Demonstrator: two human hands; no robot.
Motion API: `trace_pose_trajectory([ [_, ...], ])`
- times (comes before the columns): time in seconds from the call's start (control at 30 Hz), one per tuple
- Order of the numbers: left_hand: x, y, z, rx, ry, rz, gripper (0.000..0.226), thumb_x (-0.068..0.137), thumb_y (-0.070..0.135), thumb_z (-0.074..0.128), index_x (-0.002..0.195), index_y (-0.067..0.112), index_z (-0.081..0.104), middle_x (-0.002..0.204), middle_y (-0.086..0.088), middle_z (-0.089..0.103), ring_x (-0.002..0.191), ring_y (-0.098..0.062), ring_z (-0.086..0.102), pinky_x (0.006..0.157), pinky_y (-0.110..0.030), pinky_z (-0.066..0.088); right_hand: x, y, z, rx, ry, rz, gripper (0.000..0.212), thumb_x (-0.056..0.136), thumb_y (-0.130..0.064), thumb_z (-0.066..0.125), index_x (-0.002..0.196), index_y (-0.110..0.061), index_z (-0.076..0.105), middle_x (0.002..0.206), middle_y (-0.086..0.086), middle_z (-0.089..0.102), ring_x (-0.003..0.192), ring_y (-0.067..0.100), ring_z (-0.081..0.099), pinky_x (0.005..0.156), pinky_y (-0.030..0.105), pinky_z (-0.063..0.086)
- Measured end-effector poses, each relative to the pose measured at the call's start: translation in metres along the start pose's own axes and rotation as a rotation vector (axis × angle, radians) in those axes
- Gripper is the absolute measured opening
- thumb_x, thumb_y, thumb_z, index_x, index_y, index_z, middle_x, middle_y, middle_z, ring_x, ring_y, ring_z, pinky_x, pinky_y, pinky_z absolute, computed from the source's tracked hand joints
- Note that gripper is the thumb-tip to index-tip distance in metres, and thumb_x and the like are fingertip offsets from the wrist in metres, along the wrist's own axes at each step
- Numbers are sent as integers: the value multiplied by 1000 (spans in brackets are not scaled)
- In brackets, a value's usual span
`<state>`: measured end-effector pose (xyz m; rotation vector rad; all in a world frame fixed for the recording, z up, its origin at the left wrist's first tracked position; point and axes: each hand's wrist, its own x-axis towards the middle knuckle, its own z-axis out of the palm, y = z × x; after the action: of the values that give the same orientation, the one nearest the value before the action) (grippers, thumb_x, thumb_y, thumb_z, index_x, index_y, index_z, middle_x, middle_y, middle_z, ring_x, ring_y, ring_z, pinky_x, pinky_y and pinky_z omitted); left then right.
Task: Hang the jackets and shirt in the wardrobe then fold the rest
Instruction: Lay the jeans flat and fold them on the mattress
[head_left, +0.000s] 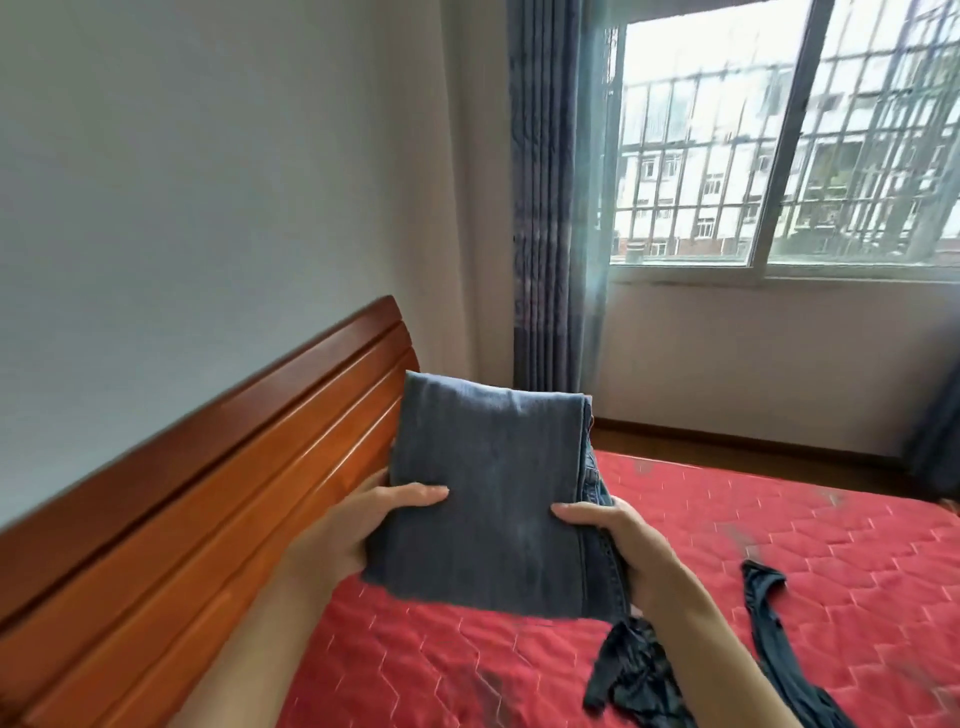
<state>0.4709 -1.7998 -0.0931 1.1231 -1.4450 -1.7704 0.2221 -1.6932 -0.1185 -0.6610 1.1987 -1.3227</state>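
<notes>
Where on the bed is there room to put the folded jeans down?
Two bare patches of the red bed: one beside the headboard, left of the dark garment; one on the far side, toward the window. The near right is crowded: the dark garment sprawls there, below the folded jeans.

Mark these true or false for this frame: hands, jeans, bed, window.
1. Both the left hand and the right hand hold the folded jeans. True.
2. The jeans lie flat on the red quilt. False: they are held up, tilted, thumbs on top.
3. A dark garment lies crumpled on the quilt near the right forearm. True.
4. The curtain covers the whole window. False: it hangs to one side and the panes are bare.
5. The headboard is white metal. False: it is reddish-brown wood.
</notes>
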Motion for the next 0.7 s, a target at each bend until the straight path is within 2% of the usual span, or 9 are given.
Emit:
trace_pose_trajectory([
  [0.13,-27,18,21,38,34,0,68,53,25,95,117,17,71,113,-10,75,109,-34,69,102,-56,49,-27,-20,-5,51,-30,-107,56,56,1,74,111,2,65,106,28,71,87,41,70,77,49,60],
  [0.27,-54,24,43,52,91,1,55,68,21,89,118,17,68,106,-9,77,103,-32,72,98,-52,53,-47,-33,-9,56,-127,-169,52,54,6,72,105,-3,68,105,26,72,90,42,71,80,53,59],
  [0.37,-79,18,44,-4,151,-3,66,63,32,94,122,21,66,111,-7,76,107,-30,71,101,-51,51,-59,-39,-3,59,-215,-175,40,53,8,70,88,-8,75,101,26,73,84,40,71,76,50,60],
  [0.47,-112,8,33,-81,232,42,73,57,28,97,122,15,67,112,-10,75,105,-31,72,99,-50,52,-65,-41,16,17,-318,-148,49,55,5,71,104,-3,70,103,26,73,88,40,72,75,48,60],
  [0.57,-155,5,14,-147,374,79,56,65,17,91,116,12,68,104,-10,77,90,-27,76,72,-37,60,-70,-37,55,-37,-425,-102,57,59,0,77,115,-2,65,106,25,72,93,41,71,82,50,58],
  [0.6,-169,3,5,-157,415,95,57,63,18,92,115,12,68,103,-10,78,89,-26,76,67,-34,60,-73,-35,72,-61,-464,-92,56,61,-1,80,115,-2,65,106,24,73,93,40,71,81,49,58],
  [0.67,-199,-2,-17,-165,491,119,66,59,20,95,118,12,67,107,-10,77,95,-27,75,75,-37,59,-78,-28,107,-110,-537,-82,48,68,-4,79,115,-1,66,105,23,73,93,39,72,77,45,59],
  [0.7,-216,-4,-28,-171,541,123,62,64,18,93,119,12,66,107,-9,77,96,-27,75,80,-40,58,-80,-23,125,-129,-565,-76,47,69,-4,77,115,0,66,104,22,74,93,38,72,77,44,59],
])
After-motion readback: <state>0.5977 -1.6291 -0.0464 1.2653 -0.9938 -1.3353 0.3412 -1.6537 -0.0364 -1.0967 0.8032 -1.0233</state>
